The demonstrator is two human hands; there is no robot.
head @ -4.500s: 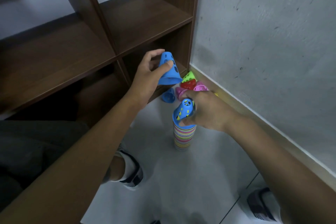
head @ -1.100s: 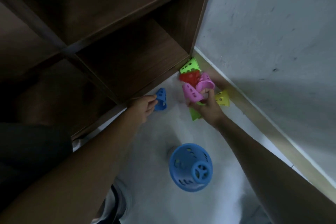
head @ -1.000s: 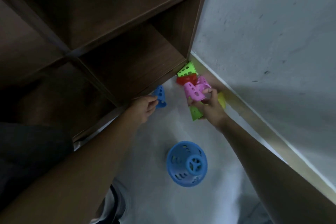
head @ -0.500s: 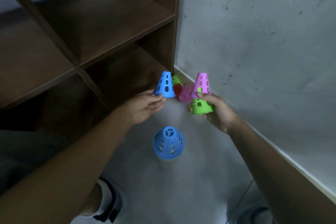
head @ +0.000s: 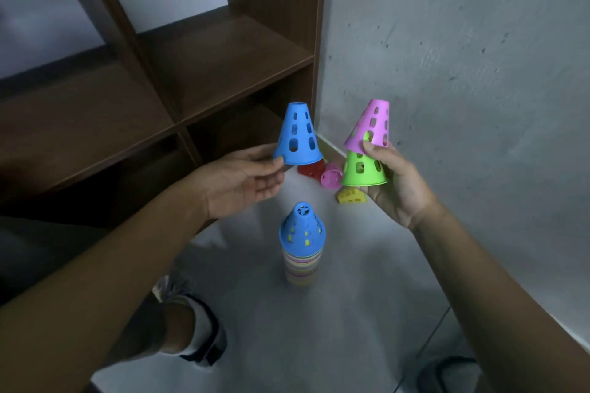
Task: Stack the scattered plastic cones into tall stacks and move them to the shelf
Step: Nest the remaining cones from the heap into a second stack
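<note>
Cones in both hands over the stack

Fingers (head: 269, 166) of the left hand (head: 242, 182) pinch the rim of a blue cone (head: 297, 137) held upright at frame centre. The right hand (head: 392, 182) grips a green cone (head: 362, 169) with a pink cone (head: 372, 126) tilted loosely on top, likely so both drop on together. Below them the stack (head: 301, 246) stands on the floor (head: 351, 297). Loose cones (head: 332, 175) lie in the corner, partly hidden behind the held ones. The shelf (head: 217, 64), upper left, holds no cones that show.
</note>
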